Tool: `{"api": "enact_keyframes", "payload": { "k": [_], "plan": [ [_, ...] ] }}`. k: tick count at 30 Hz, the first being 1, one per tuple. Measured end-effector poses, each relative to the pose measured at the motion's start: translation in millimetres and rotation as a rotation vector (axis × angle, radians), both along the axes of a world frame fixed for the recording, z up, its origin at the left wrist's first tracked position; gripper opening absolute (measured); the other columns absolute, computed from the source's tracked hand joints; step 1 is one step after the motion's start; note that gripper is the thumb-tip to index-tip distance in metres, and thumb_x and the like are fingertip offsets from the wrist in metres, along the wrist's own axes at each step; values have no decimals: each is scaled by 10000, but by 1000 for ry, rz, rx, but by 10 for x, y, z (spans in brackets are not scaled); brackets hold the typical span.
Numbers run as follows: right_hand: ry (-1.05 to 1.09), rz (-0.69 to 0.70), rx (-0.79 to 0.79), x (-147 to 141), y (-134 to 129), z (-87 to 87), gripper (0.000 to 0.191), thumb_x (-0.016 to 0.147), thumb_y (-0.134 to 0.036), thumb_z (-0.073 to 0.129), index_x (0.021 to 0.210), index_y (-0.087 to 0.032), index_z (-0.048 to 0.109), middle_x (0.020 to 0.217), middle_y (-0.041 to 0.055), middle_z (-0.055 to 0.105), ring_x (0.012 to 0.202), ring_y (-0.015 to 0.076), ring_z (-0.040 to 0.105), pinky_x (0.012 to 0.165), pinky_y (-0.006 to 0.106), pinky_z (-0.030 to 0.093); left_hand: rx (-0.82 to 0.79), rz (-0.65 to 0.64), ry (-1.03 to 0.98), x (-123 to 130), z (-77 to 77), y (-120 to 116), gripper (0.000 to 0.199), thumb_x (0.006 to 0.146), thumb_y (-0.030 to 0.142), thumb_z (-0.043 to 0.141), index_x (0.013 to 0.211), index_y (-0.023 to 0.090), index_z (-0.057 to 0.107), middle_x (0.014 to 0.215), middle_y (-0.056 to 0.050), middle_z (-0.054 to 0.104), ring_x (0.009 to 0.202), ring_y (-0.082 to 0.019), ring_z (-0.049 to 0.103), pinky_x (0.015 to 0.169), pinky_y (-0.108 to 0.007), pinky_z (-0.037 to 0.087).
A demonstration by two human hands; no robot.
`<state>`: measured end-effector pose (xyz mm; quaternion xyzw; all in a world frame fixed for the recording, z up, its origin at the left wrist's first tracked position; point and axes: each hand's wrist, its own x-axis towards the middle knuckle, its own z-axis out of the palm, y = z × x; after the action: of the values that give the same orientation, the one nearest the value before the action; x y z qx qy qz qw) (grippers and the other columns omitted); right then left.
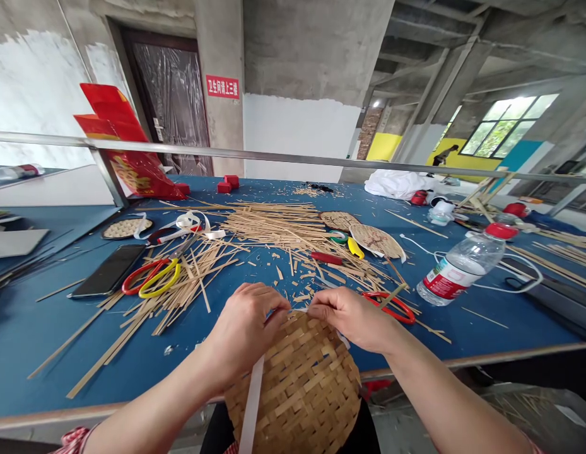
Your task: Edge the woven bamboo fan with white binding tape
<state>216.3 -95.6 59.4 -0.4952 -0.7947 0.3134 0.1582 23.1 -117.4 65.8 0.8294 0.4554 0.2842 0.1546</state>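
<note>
A round woven bamboo piece point(306, 384) leans against the table edge above my lap, its strips crossing in a tight weave. At its top rim, my left hand point(252, 321) pinches the edge, thumb against fingers. Close by on the same rim, my right hand point(347, 315) is closed in a similar pinch. A narrow white strip point(253, 403) hangs from under my left hand down the left side of the weave. A short bit of white shows at the rim between both hands. My fingertips partly hide what they grip there.
Loose bamboo strips point(274, 224) are piled mid-table. Red-and-yellow-handled scissors point(163, 274) and a black phone point(108, 270) lie left. Red-handled scissors point(392, 308) lie beyond my right hand, with a water bottle point(463, 265) farther right. A metal rail point(283, 156) crosses behind.
</note>
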Motion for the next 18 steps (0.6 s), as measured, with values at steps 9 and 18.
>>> {"api": "enact_keyframes", "payload": {
  "k": [9,18],
  "plan": [
    [-15,-12,-27,-47,-66,-22,289,802,-351,412,677,-166,595,614,-19,562,576,95,462,486,184,303,-239,20,-47,-34,70,-60,206,731,168,446,698,205,645,714,22,653,669,-114,556,635,-209,374],
    [-9,4,-38,-133,-177,53,266,800,-302,417,662,-164,599,634,-17,574,569,87,453,475,182,281,-443,-19,-63,-118,73,-111,236,717,198,418,705,183,653,698,31,645,652,-116,538,585,-204,359]
  ]
}}
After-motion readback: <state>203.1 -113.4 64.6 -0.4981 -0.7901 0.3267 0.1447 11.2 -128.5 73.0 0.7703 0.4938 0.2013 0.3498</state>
